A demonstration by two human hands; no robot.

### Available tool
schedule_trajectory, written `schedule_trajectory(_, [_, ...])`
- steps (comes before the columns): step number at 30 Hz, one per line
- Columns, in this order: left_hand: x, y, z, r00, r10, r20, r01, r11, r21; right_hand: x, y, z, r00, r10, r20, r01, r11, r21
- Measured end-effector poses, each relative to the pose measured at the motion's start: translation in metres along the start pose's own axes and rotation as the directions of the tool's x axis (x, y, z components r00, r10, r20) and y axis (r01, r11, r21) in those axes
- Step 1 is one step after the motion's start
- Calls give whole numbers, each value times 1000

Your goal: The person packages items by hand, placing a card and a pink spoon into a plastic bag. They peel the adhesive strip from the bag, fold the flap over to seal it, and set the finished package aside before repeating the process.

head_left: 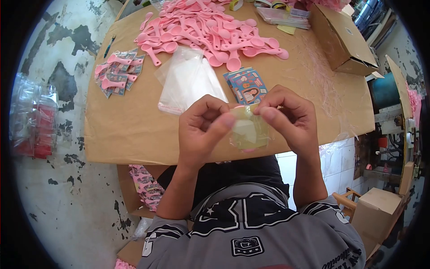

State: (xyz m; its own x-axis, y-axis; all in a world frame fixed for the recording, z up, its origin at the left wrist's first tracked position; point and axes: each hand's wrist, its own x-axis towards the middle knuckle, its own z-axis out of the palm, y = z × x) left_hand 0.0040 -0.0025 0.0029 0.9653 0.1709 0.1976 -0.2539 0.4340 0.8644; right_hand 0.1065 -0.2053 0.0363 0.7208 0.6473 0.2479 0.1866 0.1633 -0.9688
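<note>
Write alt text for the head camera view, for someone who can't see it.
A person's left hand and right hand pinch a clear plastic packet with a pale yellow-green panel, at a brown table. On it lie a heap of pink plastic spoons, a stack of clear plastic bags and some illustrated blue cards.

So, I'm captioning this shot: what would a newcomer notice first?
The big heap of pink spoons on the far side of the brown table likely comes first. Next, the left hand and right hand hold a small see-through packet over the near edge.
</note>
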Motion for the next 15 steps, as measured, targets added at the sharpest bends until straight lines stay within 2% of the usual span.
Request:
schedule_trajectory(2, [1, 1, 14, 995, 10, -96, 1, 993, 122, 0, 2, 5, 998, 21, -56, -23, 1000, -19])
schedule_trajectory(3, [2, 3, 15, 994, -24, -110, 28, 999, 37, 1, 3, 9, 997, 30, -75, -32, 999, -22])
schedule_trajectory(6, [2, 21, 19, 990, -140, 31, 139, 990, 32, 3, 2, 13, 994, -14, -108, 18, 999, 39])
schedule_trajectory(9, [-1, 12, 14, 995, -95, 29, 80, 942, 325, 2, 3, 10, 993, -58, -102, 62, 997, 41])
schedule_trajectory(11, [-3, 30, 9, 987, 106, 121, -159, 749, 643, -2, 0, 4, 988, -78, -130, 74, 997, -35])
schedule_trajectory(12, [-5, 40, 3, 964, 184, 194, -266, 595, 758, -1, 2, 1, 976, -105, -193, 84, 990, -114])
schedule_trajectory(13, [-3, 47, -10, 928, 334, 168, -327, 510, 795, 0, 3, -4, 958, -134, -254, 84, 977, -195])
schedule_trajectory(14, [0, 55, -26, 866, 476, 152, -374, 416, 829, 0, 5, -9, 935, -167, -314, 79, 958, -277])
schedule_trajectory(15, [1, 72, -32, 848, 530, 10, -255, 391, 885, 1, 6, -16, 928, -165, -333, 70, 957, -280])
